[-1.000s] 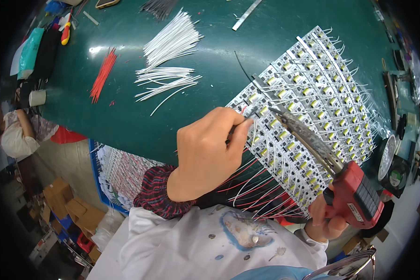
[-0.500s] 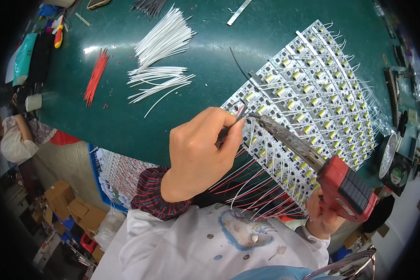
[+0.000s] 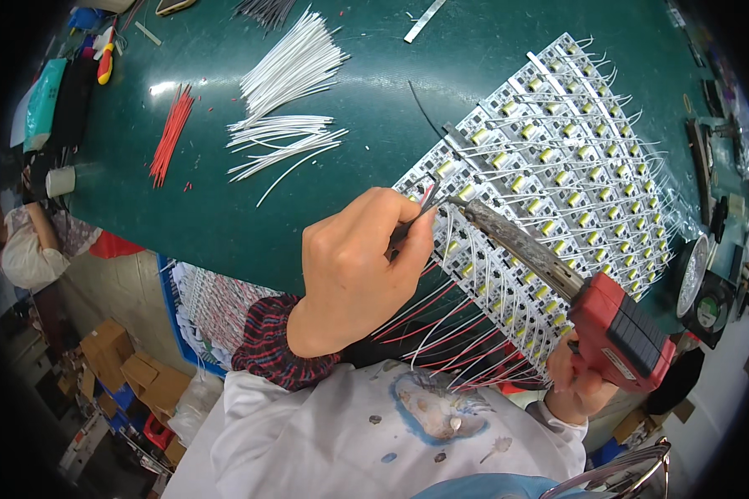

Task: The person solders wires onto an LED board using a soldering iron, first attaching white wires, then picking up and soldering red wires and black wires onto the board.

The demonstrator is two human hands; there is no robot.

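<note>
My left hand (image 3: pixel 354 270) is closed in a pinch on a few thin black wires (image 3: pixel 401 230), whose ends reach the left edge of the circuit board panel (image 3: pixel 549 179). A bit of red wire shows beside the fingertips. My right hand (image 3: pixel 581 384) grips the red and black handle of a soldering iron (image 3: pixel 549 262). Its dark, scorched barrel slants across the panel, and the tip is close to the wires at my left fingertips; whether they touch I cannot tell. White wires and small yellow parts cover the panel in rows. Red and white wires (image 3: pixel 449 349) hang from its near edge.
On the green table (image 3: pixel 183 241) lie white wires (image 3: pixel 295 66), red wires (image 3: pixel 171 137) and black wires (image 3: pixel 266 10). A solder spool (image 3: pixel 692 279) stands at the right. Below left are a blue crate (image 3: pixel 171 320) and cardboard boxes (image 3: pixel 108 353). Another person's arm (image 3: pixel 43 229) shows far left.
The soldering iron's tip has shifted very slightly, staying near my left fingertips. The panel has crept a touch upward. Both hands keep their grips.
</note>
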